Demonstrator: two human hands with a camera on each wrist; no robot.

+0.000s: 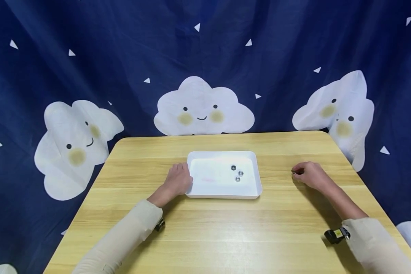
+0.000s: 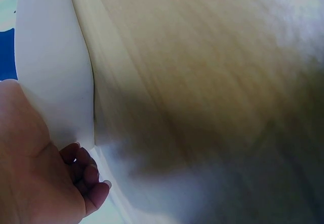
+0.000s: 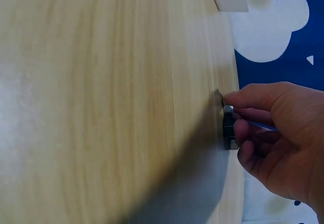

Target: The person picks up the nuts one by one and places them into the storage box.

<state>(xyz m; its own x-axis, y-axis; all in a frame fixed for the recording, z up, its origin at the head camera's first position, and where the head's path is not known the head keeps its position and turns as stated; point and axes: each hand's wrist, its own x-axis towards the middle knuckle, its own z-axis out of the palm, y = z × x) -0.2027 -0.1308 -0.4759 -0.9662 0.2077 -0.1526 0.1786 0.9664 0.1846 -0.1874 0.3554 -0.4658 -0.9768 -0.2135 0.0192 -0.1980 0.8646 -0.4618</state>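
A shallow white tray (image 1: 205, 196) lies on the table with three metal hex nuts in its right half, one dark nut (image 1: 233, 167) and two silver nuts (image 1: 241, 173). My left hand (image 1: 179, 179) grips the tray's left wall, fingers curled at its edge; the left wrist view shows the hand (image 2: 45, 168) against the white wall (image 2: 55, 57). Right of the tray, my right hand (image 1: 309, 175) is low over the table. In the right wrist view its thumb and fingers pinch a small silver nut (image 3: 228, 110), beside dark metal pieces (image 3: 229, 128) partly hidden by the fingers.
The light wooden table (image 1: 222, 236) reaches back to a dark blue curtain (image 1: 205, 49) printed with white clouds. Black wrist cameras (image 1: 336, 235) hang below both sleeves.
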